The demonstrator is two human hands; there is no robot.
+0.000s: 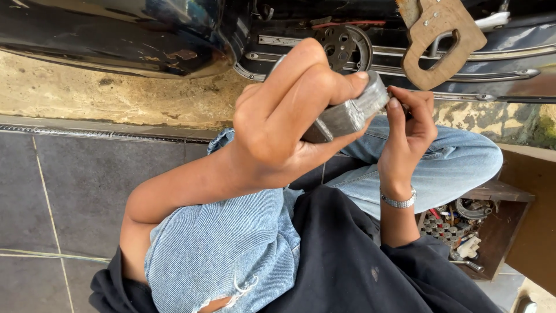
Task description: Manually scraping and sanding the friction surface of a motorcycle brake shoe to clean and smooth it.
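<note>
My left hand (284, 116) is wrapped around a grey metal block (347, 113) and holds it up above my knees, thumb pressed on its top edge. My right hand (408, 130), with a silver bracelet (398, 201) on the wrist, meets the block's right end. Its fingers are curled and pinched on a small dark piece (407, 110); what that piece is cannot be made out. I am sitting, in blue jeans (231, 243) and a black top (347, 261).
A black metal body (133, 35) with a perforated wheel (344, 43) and chrome rails runs along the top. A wooden saw handle (443, 40) lies over it. A wooden box of tools and parts (469, 226) sits at lower right. The grey tiled floor (63, 191) is to the left.
</note>
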